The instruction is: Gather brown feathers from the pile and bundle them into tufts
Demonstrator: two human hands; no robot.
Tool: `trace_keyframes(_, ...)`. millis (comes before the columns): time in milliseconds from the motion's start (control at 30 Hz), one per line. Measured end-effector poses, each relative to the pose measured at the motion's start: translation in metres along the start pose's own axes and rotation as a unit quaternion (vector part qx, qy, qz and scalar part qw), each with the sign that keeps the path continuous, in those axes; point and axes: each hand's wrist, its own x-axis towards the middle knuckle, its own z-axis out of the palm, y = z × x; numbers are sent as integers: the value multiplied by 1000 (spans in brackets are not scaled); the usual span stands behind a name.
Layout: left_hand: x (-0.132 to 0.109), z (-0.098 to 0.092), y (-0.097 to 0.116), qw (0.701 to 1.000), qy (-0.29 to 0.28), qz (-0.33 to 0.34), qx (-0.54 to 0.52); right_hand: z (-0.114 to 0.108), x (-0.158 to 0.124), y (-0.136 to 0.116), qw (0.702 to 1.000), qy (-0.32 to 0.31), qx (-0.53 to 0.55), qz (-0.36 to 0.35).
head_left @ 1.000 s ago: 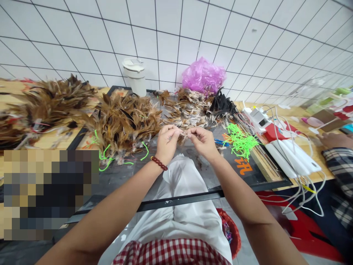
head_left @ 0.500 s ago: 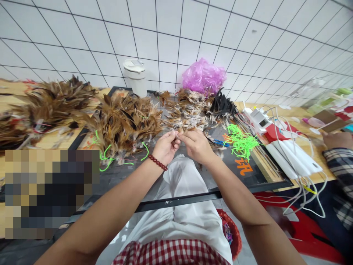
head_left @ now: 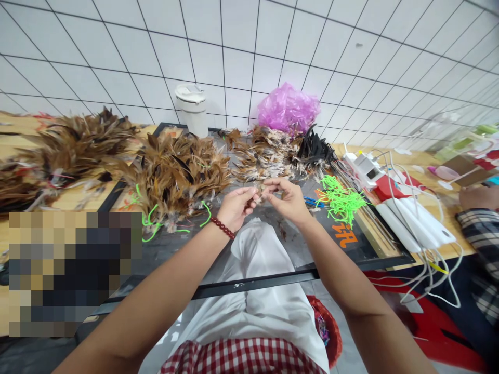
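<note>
My left hand [head_left: 235, 206], with a red bead bracelet on the wrist, and my right hand [head_left: 287, 198] meet over the dark mat [head_left: 187, 244], fingertips pinched together. Between them they hold a small bunch of brown feathers [head_left: 260, 193]. Just beyond the hands lies a pile of speckled brown-and-white feathers [head_left: 265, 153]. A larger heap of brown feathers [head_left: 177, 174] lies to the left. Neon green ties [head_left: 340, 200] lie to the right of my right hand.
A white lidded cup [head_left: 192, 110] and a pink plastic bag [head_left: 287, 108] stand by the tiled wall. Black feathers [head_left: 315, 148], white chargers with cables [head_left: 413, 221] and another person's hand [head_left: 477, 197] are at the right. A red basket [head_left: 325, 332] sits below the table edge.
My hands dropped and drew together, then lifted slightly and shifted right, still pinching the feather bunch between the fingertips. The other person's hand at the right moved a little.
</note>
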Motion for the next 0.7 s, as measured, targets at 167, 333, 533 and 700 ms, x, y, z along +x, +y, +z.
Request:
trace_keyframes(167,1,1,-1,993,45,50,93,2,1,1,1000,-6,1,9)
trace_keyframes(333,3,0,-7,975,64,67,202,4,0,-2,993,-14,-96,-65)
trace_keyframes(533,2,-2,-11,968,-36,68,237,4,-1,1,988,18,-135,-77)
trace_keyframes(700,2,-2,-9,974,14,58,217,4,0,1,992,26,-109,-58)
